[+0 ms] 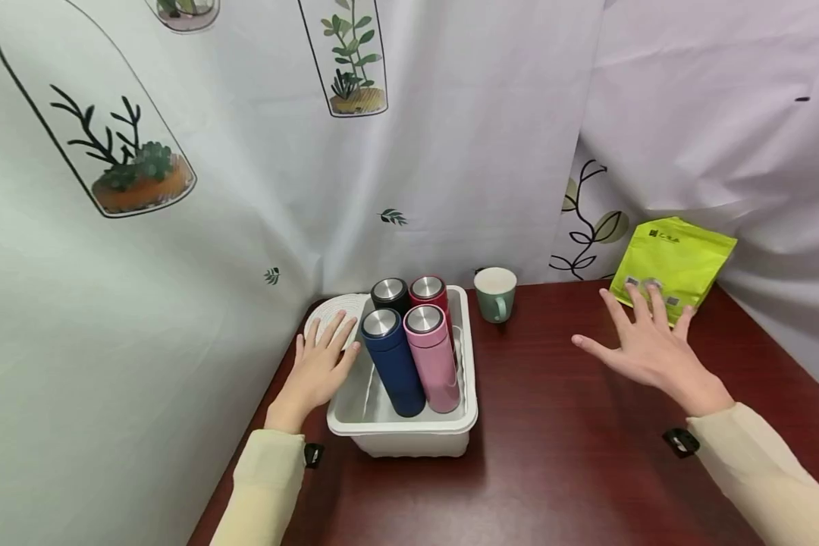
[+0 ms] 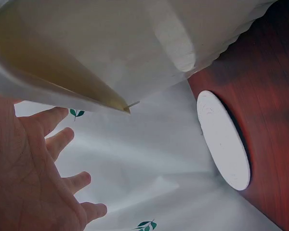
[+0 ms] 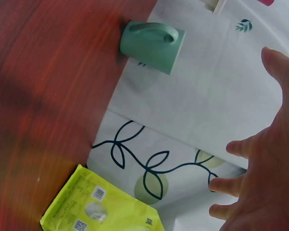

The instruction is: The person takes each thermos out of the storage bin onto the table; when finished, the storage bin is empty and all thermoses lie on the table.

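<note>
My left hand [image 1: 317, 371] hovers with fingers spread at the left side of a white plastic basin [image 1: 409, 446]. Inside the basin stand a blue thermos [image 1: 396, 364], a pink thermos [image 1: 434, 364], a black thermos [image 1: 391, 291] and a red thermos [image 1: 429, 289], all with silver-topped lids. Over the right part of the table, my right hand [image 1: 651, 353] is held in the air, fingers spread and holding nothing. Nearest to it is a bright yellow-green pouch [image 1: 676, 262] leaning against the curtain. Between basin and pouch sits a green mug [image 1: 496, 296], its handle facing me.
A round white coaster-like disc [image 2: 224, 139] lies on the table left of and behind the basin, partly covered by my left hand in the head view. A white curtain printed with plants [image 1: 450, 152] hangs behind and left of the dark red table [image 1: 553, 440].
</note>
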The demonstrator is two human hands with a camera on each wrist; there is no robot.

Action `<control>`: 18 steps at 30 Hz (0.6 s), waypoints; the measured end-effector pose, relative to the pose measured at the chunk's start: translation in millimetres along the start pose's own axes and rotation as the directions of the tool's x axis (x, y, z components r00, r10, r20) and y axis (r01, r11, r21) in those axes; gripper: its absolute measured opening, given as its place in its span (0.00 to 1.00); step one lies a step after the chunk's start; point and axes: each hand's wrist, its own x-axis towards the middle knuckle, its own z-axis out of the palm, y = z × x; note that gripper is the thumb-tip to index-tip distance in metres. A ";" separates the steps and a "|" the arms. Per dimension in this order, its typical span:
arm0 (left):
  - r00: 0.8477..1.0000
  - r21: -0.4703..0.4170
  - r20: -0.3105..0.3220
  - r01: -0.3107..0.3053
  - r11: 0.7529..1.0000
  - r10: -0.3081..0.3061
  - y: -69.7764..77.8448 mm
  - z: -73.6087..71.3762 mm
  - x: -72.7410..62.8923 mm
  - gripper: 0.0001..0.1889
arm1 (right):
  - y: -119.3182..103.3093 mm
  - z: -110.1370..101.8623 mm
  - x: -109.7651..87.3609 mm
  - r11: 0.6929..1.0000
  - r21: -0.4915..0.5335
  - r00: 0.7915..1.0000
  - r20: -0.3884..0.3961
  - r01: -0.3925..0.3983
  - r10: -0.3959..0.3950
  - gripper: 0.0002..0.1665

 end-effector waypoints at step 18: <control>0.931 -0.330 0.253 0.338 0.881 -0.263 7.5 -19.2 -14.7 0.15 | -72.8 11.6 -2.2 0.882 0.438 0.982 -0.136 0.177 -0.130 0.47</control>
